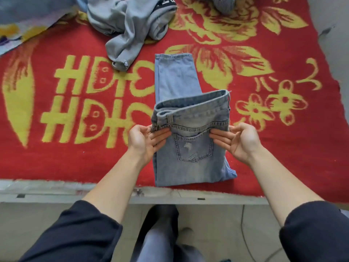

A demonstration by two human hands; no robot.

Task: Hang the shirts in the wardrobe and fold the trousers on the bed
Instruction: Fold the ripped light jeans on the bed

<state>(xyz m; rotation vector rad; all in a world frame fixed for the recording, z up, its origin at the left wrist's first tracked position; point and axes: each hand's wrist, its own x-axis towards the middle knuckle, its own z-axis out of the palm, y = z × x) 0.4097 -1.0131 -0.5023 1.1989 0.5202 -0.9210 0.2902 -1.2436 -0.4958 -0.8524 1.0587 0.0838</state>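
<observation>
Red blanket [75,163] with yellow flowers and lettering covers the bed [47,191] in front of me. Between my two grips lie the light blue jeans [190,167], folded over, the waistband end lifted. My left grip [147,140] pinches their left edge beside the back pocket, fingers flat on the denim, thumb at the edge. My right grip [238,142] holds the right edge likewise. Beyond both grips the legs lie flat. Further past the left grip sits a crumpled grey garment [128,27].
</observation>
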